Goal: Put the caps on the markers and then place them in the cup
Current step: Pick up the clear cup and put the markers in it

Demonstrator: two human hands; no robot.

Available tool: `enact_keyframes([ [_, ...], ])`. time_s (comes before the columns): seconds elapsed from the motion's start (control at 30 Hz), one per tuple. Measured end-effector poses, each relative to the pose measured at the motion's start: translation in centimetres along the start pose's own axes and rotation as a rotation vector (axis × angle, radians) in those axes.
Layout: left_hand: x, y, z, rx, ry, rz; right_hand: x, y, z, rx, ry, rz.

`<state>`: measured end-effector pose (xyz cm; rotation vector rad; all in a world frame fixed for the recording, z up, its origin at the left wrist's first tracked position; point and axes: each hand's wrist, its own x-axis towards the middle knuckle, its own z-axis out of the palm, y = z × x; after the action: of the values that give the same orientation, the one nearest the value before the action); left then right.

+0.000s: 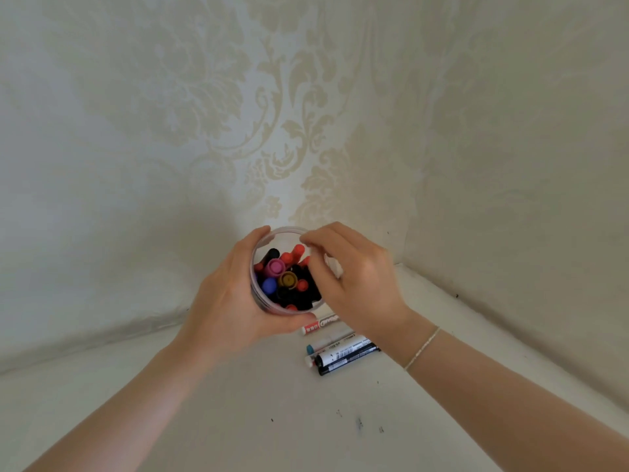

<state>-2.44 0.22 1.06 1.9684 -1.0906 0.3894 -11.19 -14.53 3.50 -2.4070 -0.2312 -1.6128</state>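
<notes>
A clear plastic cup (262, 240) stands lifted or tilted toward me, packed with several capped markers (284, 279) in red, black, pink, blue and olive. My left hand (231, 301) grips the cup around its left side and bottom. My right hand (354, 277) hovers over the cup's right rim, fingers curled down into the opening; whether they pinch a marker is hidden. Several more markers (340, 352) lie side by side on the white surface just below the cup, partly under my right wrist.
The white tabletop (272, 403) meets patterned cream wallpaper (306, 131) in a corner right behind the cup. Small dark specks mark the surface near the front.
</notes>
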Motion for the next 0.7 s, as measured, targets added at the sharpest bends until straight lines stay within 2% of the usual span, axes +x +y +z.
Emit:
enact_keyframes([
  [0.1, 0.1, 0.0, -0.1, -0.014, -0.013, -0.001, -0.7, 1.5, -0.8, -0.023, -0.010, 0.213],
  [0.17, 0.1, -0.1, -0.1, -0.015, -0.018, -0.008, -1.0, 3.1, -1.7, -0.048, -0.161, 0.456],
  [0.2, 0.1, -0.1, -0.1, -0.014, -0.016, -0.012, -1.2, 4.0, -2.2, -0.058, -0.339, 0.561],
  [0.27, 0.1, -0.1, -0.2, -0.013, -0.012, -0.015, -2.1, 5.9, -3.3, -0.108, -0.863, 0.699],
  [0.33, 0.1, -0.1, -0.2, -0.015, -0.015, -0.011, -3.6, 6.8, -4.2, -0.252, -1.338, 0.715],
  [0.37, 0.1, -0.1, -0.2, -0.016, -0.017, -0.012, -4.4, 6.9, -4.5, -0.317, -1.470, 0.697],
  [0.4, 0.1, -0.1, -0.3, -0.017, -0.018, -0.019, -5.3, 7.0, -4.5, -0.346, -1.521, 0.691],
  [0.43, 0.1, -0.1, -0.4, -0.019, -0.020, -0.026, -6.1, 7.0, -4.4, -0.335, -1.503, 0.688],
  [0.57, 0.2, 0.2, -0.5, -0.001, -0.030, -0.020, -7.0, 6.7, -3.9, -0.290, -1.336, 0.603],
  [0.7, 0.2, 0.3, -0.4, 0.003, -0.036, -0.018, -6.3, 6.1, -3.2, -0.472, -1.327, 0.473],
])
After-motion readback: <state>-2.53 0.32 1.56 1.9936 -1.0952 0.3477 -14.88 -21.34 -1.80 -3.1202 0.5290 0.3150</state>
